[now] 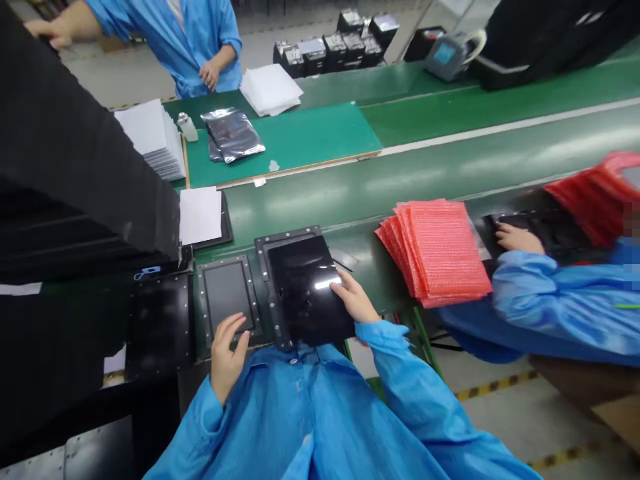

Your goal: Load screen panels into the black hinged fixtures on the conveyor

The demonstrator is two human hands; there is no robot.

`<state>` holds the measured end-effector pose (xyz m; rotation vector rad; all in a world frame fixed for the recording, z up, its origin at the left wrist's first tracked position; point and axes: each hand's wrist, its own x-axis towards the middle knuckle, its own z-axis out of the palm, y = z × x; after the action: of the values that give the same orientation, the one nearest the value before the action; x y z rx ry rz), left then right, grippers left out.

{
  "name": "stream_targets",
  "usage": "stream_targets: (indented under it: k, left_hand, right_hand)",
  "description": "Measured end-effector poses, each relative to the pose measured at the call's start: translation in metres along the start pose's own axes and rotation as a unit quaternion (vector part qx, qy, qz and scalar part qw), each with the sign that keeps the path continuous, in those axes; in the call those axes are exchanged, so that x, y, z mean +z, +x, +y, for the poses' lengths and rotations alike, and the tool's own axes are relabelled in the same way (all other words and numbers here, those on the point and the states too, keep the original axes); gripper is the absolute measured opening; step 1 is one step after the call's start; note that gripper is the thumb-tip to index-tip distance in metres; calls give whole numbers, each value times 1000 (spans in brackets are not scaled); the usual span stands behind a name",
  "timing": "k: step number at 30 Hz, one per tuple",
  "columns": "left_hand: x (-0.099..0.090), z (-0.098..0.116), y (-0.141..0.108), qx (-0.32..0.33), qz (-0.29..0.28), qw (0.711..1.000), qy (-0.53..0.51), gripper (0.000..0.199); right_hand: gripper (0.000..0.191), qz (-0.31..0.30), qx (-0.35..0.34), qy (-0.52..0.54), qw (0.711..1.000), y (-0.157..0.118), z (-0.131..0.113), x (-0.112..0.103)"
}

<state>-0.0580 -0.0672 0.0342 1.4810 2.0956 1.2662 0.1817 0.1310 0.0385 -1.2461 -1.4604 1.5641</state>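
Note:
My right hand (356, 298) grips a glossy black screen panel (305, 293) by its right edge, thumb side on the shiny face. The panel is slightly turned over a black frame (264, 250) with light studs along its border, and covers most of it. My left hand (229, 353) holds nothing; its fingers are apart and bent, near the lower edge of a smaller studded black frame (227, 293) with a dark grey middle. Whether the left fingertips touch that frame, I cannot tell.
Red bubble-wrap bags (445, 253) are stacked right of me, beside a co-worker's sleeve (530, 287). A tall black stack (85, 147) rises at left. White sheets (201, 215) lie ahead of the frames. Across the green belt (320, 193) stands another person (200, 40) near silver bags (235, 135).

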Motion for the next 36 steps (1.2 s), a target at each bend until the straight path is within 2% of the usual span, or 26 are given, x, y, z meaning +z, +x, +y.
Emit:
stream_targets:
  k: [4, 9, 11, 16, 19, 23, 25, 27, 29, 31, 33, 36]
  left_hand:
    - [-23, -22, -24, -2, -25, 999, -36, 23]
    - [-36, -36, -35, -2, -76, 996, -36, 27]
    - [-31, -35, -31, 15, -112, 993, -32, 28]
    - [-9, -19, -19, 57, -196, 978, -39, 31]
    - [1, -11, -15, 62, -220, 973, -31, 34]
    - [4, -11, -16, 50, -235, 971, -16, 38]
    - [4, -14, -18, 39, -243, 969, -15, 40]
    - [7, -18, -18, 24, -250, 968, -17, 44]
    - [15, -19, -15, 6, -259, 965, -26, 54]
    - [27, -19, -11, -16, -270, 962, -45, 70]
    - [41, -15, -8, -37, -277, 957, -72, 84]
    - [58, -7, -14, -74, -258, 957, -114, 90]
  right_hand:
    - [51, 29, -63, -121, 990, 15, 4, 18]
    - [52, 86, -103, -298, 945, 15, 4, 20]
    - [52, 92, -108, -318, 937, 13, 5, 19]
    - [51, 91, -120, -281, 948, 14, 8, 19]
    - [51, 109, -113, -294, 943, 15, 11, 21]
    - [49, 123, -129, -322, 930, 11, 12, 23]
    - [49, 122, -137, -359, 915, 10, 8, 24]
    - [50, 126, -133, -423, 887, 8, 2, 25]
    - [51, 129, -127, -490, 853, 5, -1, 25]
    - [48, 117, -135, -520, 835, -3, 3, 22]
    - [46, 96, -141, -487, 857, -18, 16, 16]
    - [58, 96, -80, -335, 934, -50, 40, 5]
